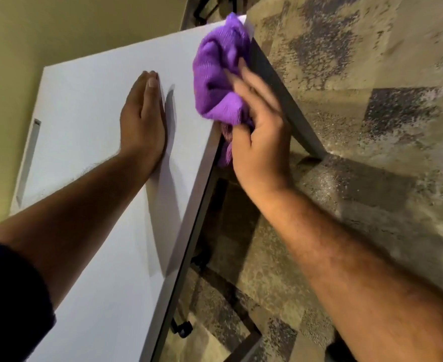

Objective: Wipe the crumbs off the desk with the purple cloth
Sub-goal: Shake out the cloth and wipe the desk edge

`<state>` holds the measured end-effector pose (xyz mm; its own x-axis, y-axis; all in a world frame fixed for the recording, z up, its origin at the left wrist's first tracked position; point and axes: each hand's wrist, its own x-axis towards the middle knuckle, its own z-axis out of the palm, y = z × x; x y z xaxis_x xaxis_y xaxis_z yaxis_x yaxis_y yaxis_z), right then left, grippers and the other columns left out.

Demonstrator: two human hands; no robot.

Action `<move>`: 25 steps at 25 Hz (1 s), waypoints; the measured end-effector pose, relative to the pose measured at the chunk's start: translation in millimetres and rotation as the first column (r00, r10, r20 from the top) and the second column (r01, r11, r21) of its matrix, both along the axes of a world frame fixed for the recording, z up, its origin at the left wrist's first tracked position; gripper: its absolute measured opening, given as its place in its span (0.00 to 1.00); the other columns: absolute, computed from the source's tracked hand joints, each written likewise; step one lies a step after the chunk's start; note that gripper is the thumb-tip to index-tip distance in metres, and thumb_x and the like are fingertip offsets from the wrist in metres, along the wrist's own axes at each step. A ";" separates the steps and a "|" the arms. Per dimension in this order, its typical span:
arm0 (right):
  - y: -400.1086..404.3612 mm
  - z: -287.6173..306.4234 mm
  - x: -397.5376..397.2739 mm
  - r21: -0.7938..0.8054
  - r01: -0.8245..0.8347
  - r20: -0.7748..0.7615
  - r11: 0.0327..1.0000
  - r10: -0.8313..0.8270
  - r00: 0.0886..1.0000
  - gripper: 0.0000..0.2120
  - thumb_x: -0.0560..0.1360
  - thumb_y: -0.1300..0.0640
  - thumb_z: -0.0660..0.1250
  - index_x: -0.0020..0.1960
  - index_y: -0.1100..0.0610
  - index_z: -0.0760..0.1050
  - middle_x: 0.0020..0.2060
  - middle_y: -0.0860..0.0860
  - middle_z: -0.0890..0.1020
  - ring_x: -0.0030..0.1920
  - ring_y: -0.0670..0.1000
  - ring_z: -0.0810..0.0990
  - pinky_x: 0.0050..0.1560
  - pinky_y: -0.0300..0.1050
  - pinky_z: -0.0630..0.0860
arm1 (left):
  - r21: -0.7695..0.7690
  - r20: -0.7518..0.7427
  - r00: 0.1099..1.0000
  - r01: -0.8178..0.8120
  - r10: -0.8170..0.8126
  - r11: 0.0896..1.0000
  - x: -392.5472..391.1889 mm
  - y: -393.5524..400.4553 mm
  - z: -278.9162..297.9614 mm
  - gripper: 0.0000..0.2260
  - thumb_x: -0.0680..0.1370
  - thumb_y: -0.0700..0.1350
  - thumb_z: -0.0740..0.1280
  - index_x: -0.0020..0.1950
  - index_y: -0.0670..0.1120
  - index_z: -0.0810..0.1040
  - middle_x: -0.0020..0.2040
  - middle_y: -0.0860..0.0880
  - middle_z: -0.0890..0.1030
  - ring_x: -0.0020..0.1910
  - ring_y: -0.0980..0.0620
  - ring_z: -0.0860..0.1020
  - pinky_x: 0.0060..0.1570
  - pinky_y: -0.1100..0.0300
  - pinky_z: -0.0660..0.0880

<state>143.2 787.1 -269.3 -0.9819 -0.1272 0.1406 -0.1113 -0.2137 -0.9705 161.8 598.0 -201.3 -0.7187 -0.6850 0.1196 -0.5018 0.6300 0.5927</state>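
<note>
The white desk (97,126) fills the left half of the head view, seen at a slant. A bunched purple cloth (219,71) lies over the desk's right edge near its far corner. My right hand (259,131) grips the cloth's lower end, just off that edge, with part of the cloth hanging below the desktop. Flat on the desktop to the left of the cloth rests my left hand (143,118), palm down and fingers together, holding nothing. No crumbs show on the white surface.
A patterned grey-brown carpet (359,113) lies to the right and below. A dark desk frame and leg (288,108) run under the right edge. A narrow slot (29,158) is at the desk's left side, by a yellowish wall (9,74).
</note>
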 end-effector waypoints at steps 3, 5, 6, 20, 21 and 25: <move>13.9 -9.7 58.5 0.019 -0.103 -0.063 0.994 0.104 0.993 0.28 0.74 0.74 0.62 0.73 0.63 0.77 0.73 0.58 0.78 0.71 0.55 0.76 0.76 0.48 0.73 | 0.026 -0.007 0.999 0.036 -0.036 0.999 -0.3 -4.8 0.1 0.30 0.82 0.63 0.60 0.80 0.48 0.73 0.80 0.53 0.74 0.79 0.57 0.71 0.83 0.52 0.64; 28.5 -18.7 99.2 0.029 -0.202 -0.067 0.979 0.203 0.977 0.26 0.75 0.77 0.65 0.70 0.64 0.79 0.70 0.56 0.81 0.69 0.57 0.81 0.72 0.53 0.78 | -0.005 -0.001 1.000 0.031 -0.031 1.000 1.1 -3.5 -0.1 0.28 0.83 0.61 0.61 0.80 0.49 0.74 0.80 0.53 0.74 0.79 0.57 0.71 0.83 0.53 0.64; 37.7 -22.8 112.6 0.010 -0.269 -0.034 0.963 0.270 0.962 0.24 0.75 0.77 0.66 0.69 0.64 0.80 0.68 0.54 0.81 0.68 0.55 0.82 0.70 0.53 0.80 | -0.029 0.009 1.000 0.019 -0.018 0.999 2.4 -2.3 0.3 0.26 0.84 0.60 0.61 0.79 0.50 0.74 0.80 0.54 0.74 0.78 0.59 0.71 0.82 0.56 0.64; -10.6 30.0 -26.9 0.041 -0.065 0.060 0.997 0.063 0.996 0.33 0.75 0.82 0.56 0.78 0.66 0.70 0.81 0.65 0.66 0.83 0.64 0.63 0.76 0.31 0.64 | -0.110 0.096 0.995 -0.020 0.031 0.994 1.1 8.9 5.0 0.23 0.86 0.56 0.59 0.80 0.52 0.73 0.81 0.55 0.72 0.79 0.59 0.69 0.75 0.70 0.62; -12.6 31.8 -5.4 0.060 -0.016 0.056 0.998 0.013 0.998 0.33 0.75 0.82 0.55 0.78 0.66 0.70 0.81 0.65 0.66 0.83 0.63 0.63 0.78 0.33 0.63 | -0.115 0.090 0.996 -0.004 0.015 0.993 1.2 7.4 4.2 0.23 0.86 0.55 0.59 0.80 0.51 0.73 0.81 0.54 0.72 0.80 0.58 0.68 0.77 0.69 0.62; -9.0 25.9 71.4 0.077 0.012 0.024 0.997 -0.014 1.000 0.32 0.75 0.77 0.54 0.76 0.65 0.74 0.80 0.63 0.70 0.82 0.60 0.68 0.82 0.47 0.65 | -0.101 0.090 0.995 0.047 -0.038 0.994 0.8 -0.1 2.1 0.24 0.86 0.53 0.58 0.80 0.46 0.72 0.82 0.49 0.71 0.81 0.54 0.68 0.83 0.54 0.62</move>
